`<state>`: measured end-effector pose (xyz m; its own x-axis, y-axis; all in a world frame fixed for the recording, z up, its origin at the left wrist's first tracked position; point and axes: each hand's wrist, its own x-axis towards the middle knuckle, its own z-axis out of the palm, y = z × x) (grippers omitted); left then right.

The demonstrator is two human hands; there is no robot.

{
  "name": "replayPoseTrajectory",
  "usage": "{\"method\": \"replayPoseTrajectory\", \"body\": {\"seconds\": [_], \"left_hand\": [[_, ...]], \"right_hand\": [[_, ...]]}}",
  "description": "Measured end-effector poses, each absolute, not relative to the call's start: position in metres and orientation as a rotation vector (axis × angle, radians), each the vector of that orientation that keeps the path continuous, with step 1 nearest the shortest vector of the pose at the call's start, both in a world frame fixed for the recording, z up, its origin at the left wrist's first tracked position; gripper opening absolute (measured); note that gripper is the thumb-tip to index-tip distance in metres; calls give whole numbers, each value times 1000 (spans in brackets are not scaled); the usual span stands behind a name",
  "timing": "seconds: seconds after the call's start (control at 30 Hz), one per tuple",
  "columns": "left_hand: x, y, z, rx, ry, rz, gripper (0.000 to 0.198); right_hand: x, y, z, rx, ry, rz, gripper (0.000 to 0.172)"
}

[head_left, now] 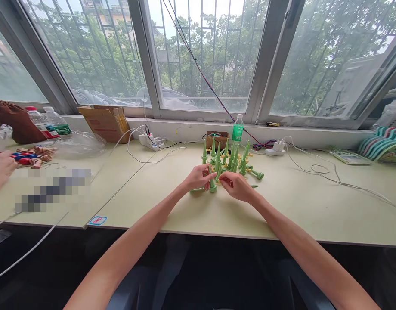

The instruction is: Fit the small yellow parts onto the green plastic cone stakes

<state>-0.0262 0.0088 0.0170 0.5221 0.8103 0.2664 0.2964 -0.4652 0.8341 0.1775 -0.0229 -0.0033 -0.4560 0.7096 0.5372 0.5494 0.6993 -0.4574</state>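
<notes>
In the head view, my left hand [198, 176] is closed around a green plastic plant-watering spike [212, 188], its wide capped end down near the table. My right hand [235, 185] comes in from the other side, thumb and fingers pinched at a small yellow part beside that spike. My fingers partly hide this part, and I cannot tell whether it is joined to the spike. Just behind both hands stands a cluster of similar green spikes [243, 161], points up, with yellow pieces among them. One more spike [257, 174] lies on its side at the cluster's right.
Behind the cluster are a small brown box [217, 140] and a green-labelled bottle [237, 129]. White cables and power strips [275, 149] run along the window sill. At far left, another person's hand [2, 165] is by red and blue items [26, 159]. Green hangers [383, 144] lie far right.
</notes>
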Motion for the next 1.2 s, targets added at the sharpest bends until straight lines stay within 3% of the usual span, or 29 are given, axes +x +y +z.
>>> {"method": "replayPoseTrajectory", "body": {"seconds": [1.2], "left_hand": [[-21,0,15,2011,822,996,34]], "right_hand": [[176,-17,-5,-954,-2027,543,19]]}}
